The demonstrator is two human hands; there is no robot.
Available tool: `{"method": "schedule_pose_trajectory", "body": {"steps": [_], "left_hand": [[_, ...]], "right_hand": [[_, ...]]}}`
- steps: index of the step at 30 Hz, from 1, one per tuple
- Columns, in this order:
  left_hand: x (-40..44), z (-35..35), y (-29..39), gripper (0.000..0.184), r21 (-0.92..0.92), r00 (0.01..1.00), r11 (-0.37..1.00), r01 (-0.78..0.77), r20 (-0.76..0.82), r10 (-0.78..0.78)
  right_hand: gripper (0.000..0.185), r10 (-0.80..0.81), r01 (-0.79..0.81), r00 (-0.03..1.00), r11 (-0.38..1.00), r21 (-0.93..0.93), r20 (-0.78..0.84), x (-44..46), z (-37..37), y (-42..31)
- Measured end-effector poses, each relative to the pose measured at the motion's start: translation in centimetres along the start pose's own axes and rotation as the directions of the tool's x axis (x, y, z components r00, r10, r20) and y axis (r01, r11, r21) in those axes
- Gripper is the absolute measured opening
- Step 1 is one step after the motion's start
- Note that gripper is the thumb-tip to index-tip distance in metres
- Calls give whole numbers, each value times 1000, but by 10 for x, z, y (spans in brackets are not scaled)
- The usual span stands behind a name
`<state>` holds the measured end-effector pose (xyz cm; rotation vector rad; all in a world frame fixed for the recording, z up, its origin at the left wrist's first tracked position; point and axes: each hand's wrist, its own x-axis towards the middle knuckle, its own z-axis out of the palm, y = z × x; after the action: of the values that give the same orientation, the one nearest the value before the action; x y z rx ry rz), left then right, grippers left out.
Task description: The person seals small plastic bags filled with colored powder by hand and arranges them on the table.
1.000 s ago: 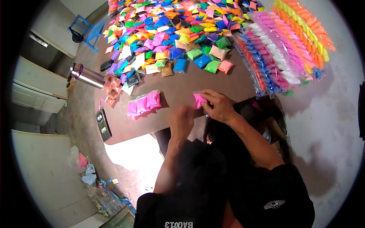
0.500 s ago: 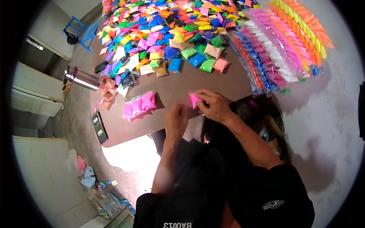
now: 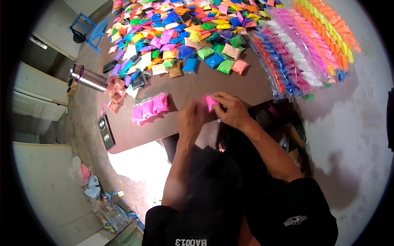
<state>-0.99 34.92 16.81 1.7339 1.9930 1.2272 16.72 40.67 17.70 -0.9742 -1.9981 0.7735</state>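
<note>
My right hand pinches a small pink packet in clear film near the front edge of the brown table. Close by on its left is my left hand, closed and slightly blurred, with its fingertips at the packet's left side. Whatever those fingers grip is hidden. Further left lies a short row of pink packets, side by side on the tabletop.
Loose packets of many colours cover the far part of the table. Long clear sleeves of packets lie at the right. On the left are a steel flask, brown packets and a black phone.
The view has shifted slightly. Both hands stay close together at the pink packet, which appears turned a little, showing more of its face. The row of pink packets stays in place.
</note>
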Motion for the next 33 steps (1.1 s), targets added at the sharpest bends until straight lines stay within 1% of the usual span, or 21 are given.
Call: {"method": "schedule_pose_trajectory", "body": {"steps": [1, 5, 7, 8, 10, 11, 13, 14, 16, 17, 19, 20, 21, 23, 25, 26, 28, 30, 32, 33], "left_hand": [[-6, -5, 4, 13, -35, 1000, 999, 19, 15, -18], [-25, -3, 7, 12, -21, 1000, 1000, -8, -1, 8], [-21, 2, 2, 11, 79, 1000, 997, -16, 11, 15], [-18, 4, -1, 11, 79, 1000, 997, -15, 9, 14], [-6, 6, 1, 11, 192, 998, 981, -12, 66, -1], [-1, 7, 1, 11, 191, 998, 982, -16, 65, 4], [6, 9, -3, 11, 146, 1000, 989, 14, 20, -18], [8, 8, -5, 11, 146, 1000, 989, 6, 15, -8], [7, 3, -5, 13, 3, 999, 999, 32, -13, -32], [4, 0, -5, 13, 1, 1000, 1000, 24, -17, -24], [-4, -9, 2, 15, -132, 992, 983, 129, 1, -130], [-8, -13, 5, 15, -134, 992, 983, 129, 0, -130], [-11, -15, 7, 15, -120, 990, 983, 141, 0, -142], [-25, -15, 5, 14, -104, 987, 981, 162, 3, -162], [-33, -8, 6, 11, -27, 993, 999, -47, -110, 44], [-35, -4, 5, 11, -27, 993, 999, -46, -110, 43], [-37, -2, 12, 8, 62, 993, 996, -57, -102, 63], [-33, 1, 10, 7, 62, 994, 998, -26, -103, 32], [-25, 5, 2, 11, 158, 999, 987, 19, -45, -12], [-20, 6, -2, 11, 156, 999, 988, 19, -45, -12]], "right_hand": [[22, 3, -3, 1000, 1000, 2, 0, 0, 0, 0], [22, -8, 8, 1000, 999, 39, 4, -1, 3, 3], [22, -16, 16, 1000, 998, 61, -7, -1, 5, 5], [22, -24, 24, 1000, 999, 40, -18, -2, 5, 5], [22, -33, 34, 999, 999, 17, -31, -2, 4, 4], [22, -25, 25, 999, 1000, 15, -29, -2, 3, 2], [22, -20, 21, 999, 1000, 13, -34, -3, 2, 0], [22, -13, 13, 999, 1000, -3, -35, -4, 2, 1], [22, -13, 12, 999, 1000, -22, -41, -4, 2, 0], [23, -19, 18, 999, 999, -45, -32, -5, 1, -1], [24, -25, 23, 999, 997, -71, -23, -4, 0, 0], [21, -46, 43, 998, 996, -74, -51, -4, 2, -1], [18, -67, 61, 995, 995, -78, -78, -4, 4, 0], [17, -68, 62, 996, 993, -103, -59, -6, 7, 5], [16, -74, 67, 996, 989, -129, -48, -4, 8, 6], [15, -70, 63, 997, 987, -151, -42, -4, 9, 7], [15, -63, 57, 998, 983, -174, -31, -3, 8, 7], [14, -55, 54, 998, 983, -176, -2, -2, 7, 6], [14, -60, 59, 998, 982, -178, 0, -1, 7, 8], [14, -71, 70, 997, 982, -178, 3, 0, 7, 8]]}}
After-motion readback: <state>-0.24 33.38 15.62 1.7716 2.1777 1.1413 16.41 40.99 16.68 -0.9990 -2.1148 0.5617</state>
